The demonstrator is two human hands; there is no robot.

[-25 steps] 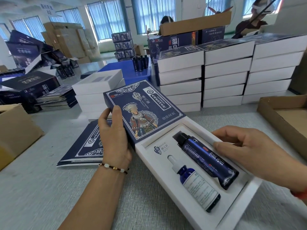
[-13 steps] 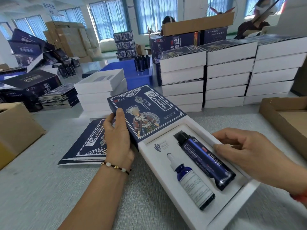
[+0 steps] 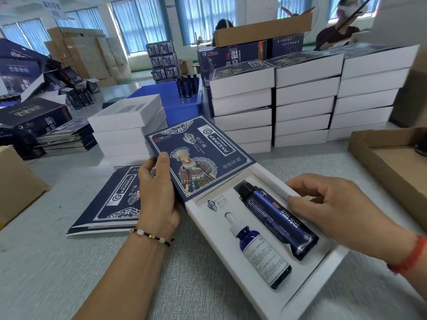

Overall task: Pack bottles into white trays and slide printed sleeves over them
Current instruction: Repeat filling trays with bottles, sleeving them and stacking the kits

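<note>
A white tray (image 3: 307, 282) lies slanted on the grey table in front of me. In it rest a small blue dropper bottle (image 3: 256, 248) with a white cap and a taller dark blue bottle (image 3: 275, 215) with a black cap. A dark blue printed sleeve (image 3: 198, 158) covers the tray's far end. My left hand (image 3: 157, 195) grips the sleeve's left edge. My right hand (image 3: 335, 206) holds the tray's right rim, thumb near the tall bottle.
Flat printed sleeves (image 3: 111, 204) lie stacked at the left. Stacks of finished white boxes (image 3: 305, 100) stand behind, empty white trays (image 3: 124, 121) at centre left. Cardboard boxes (image 3: 392, 162) flank both sides. A blue bin (image 3: 171, 98) holds dark bottles. Two people work at the back.
The sleeve has slid a little further over the tray toward me. My left hand has shifted with it along the sleeve's edge. The right hand stays on the tray.
</note>
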